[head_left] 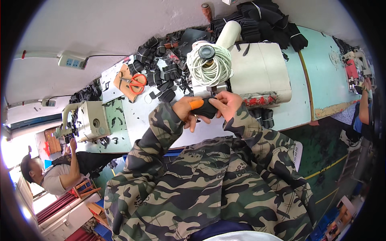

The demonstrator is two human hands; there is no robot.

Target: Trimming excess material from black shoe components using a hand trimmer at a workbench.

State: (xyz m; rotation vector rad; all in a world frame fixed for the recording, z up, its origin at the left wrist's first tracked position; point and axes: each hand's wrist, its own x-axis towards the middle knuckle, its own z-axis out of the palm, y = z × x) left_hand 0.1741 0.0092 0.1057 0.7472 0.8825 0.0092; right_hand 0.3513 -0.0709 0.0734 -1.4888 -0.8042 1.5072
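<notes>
Both hands meet over the front edge of the white worktable (pixel 177 139), gripping one black piece of material (pixel 206 109) between them. My left hand (pixel 187 111) wears an orange cover on one finger and holds the piece's left side. On the right side, my right hand (pixel 226 105) pinches the piece between thumb and fingers. Just beyond the hands stands a cream sewing machine (pixel 261 68), with a coil of pale cord (pixel 209 66) around its near end. What exactly the black piece is, I cannot make out.
Red-handled scissors (pixel 138 84) rest on a tan pad (pixel 125 80) at the left. Tied black bundles (pixel 172 72) and scraps lie behind them. Larger black stacks (pixel 261 20) sit at the back. Another person (pixel 64 176) works at a machine (pixel 93 120) on the left; a person's arm (pixel 364 106) shows far right.
</notes>
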